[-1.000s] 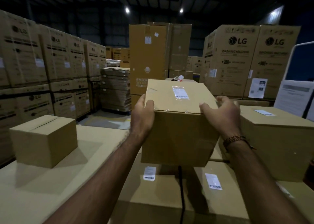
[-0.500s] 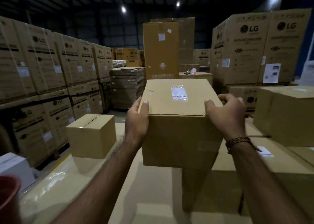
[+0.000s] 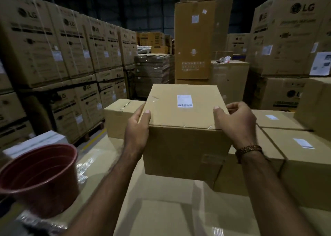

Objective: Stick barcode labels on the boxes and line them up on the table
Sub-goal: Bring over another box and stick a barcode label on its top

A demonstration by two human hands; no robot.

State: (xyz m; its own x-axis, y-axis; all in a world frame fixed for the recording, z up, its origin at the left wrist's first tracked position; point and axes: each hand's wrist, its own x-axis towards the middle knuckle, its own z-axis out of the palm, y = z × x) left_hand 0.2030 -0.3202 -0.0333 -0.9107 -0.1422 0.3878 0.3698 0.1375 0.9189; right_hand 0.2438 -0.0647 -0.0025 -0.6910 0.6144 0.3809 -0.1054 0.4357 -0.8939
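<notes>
Both my hands hold a box [image 3: 182,142] above the table [image 3: 161,209]: left hand [image 3: 138,128] curled round its left top edge, right hand [image 3: 236,123] round the right. Its label [image 3: 184,101] sits on top between my thumbs. Another box [image 3: 118,117] stands just behind, left.

The fingers of the left hand [image 3: 137,128] were hidden behind the held box [image 3: 184,133]; only its thumb showed on top. The print on the barcode label [image 3: 185,101] between the two grips was too small to read. Left of the grip, the red bucket [image 3: 38,178] was blurred and cut by the frame edge. The box's underside was out of sight.
</notes>
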